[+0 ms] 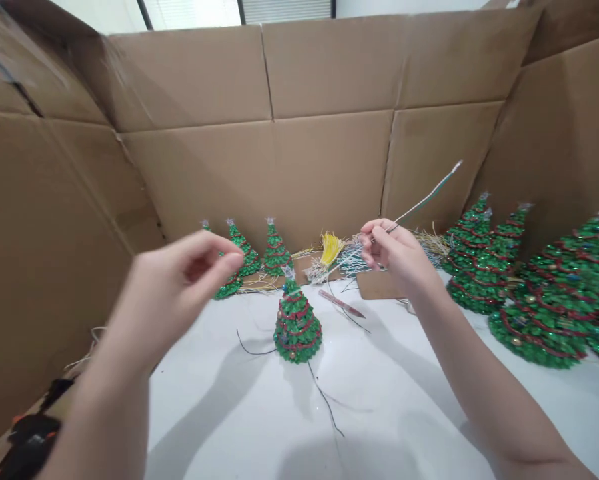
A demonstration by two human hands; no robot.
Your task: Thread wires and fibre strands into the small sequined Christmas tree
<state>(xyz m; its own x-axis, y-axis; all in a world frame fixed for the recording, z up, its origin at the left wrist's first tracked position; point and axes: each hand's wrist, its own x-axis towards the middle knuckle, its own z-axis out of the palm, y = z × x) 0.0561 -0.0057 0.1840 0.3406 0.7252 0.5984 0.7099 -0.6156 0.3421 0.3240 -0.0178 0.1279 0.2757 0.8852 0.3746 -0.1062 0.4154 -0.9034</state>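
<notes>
A small green beaded Christmas tree (298,328) with red garlands stands upright on the white table, between and below my hands. Dark thin wires (327,403) stick out from its base, and a pale strand crosses it near the top. My right hand (392,250), raised to the right of the tree, pinches a thin white and teal wire (432,192). One end of the wire points up and right; the other slants down toward the tree. To the upper left, my left hand (189,273) is closed in a pinch; anything between its fingertips is too fine to make out.
Similar trees stand at the back left (274,248) and on the right (549,303). A craft knife (340,304) lies behind the centre tree. Bundles of yellow strands (331,248) and blue-white wires (354,260) lie along the back. Cardboard walls (329,173) surround the table.
</notes>
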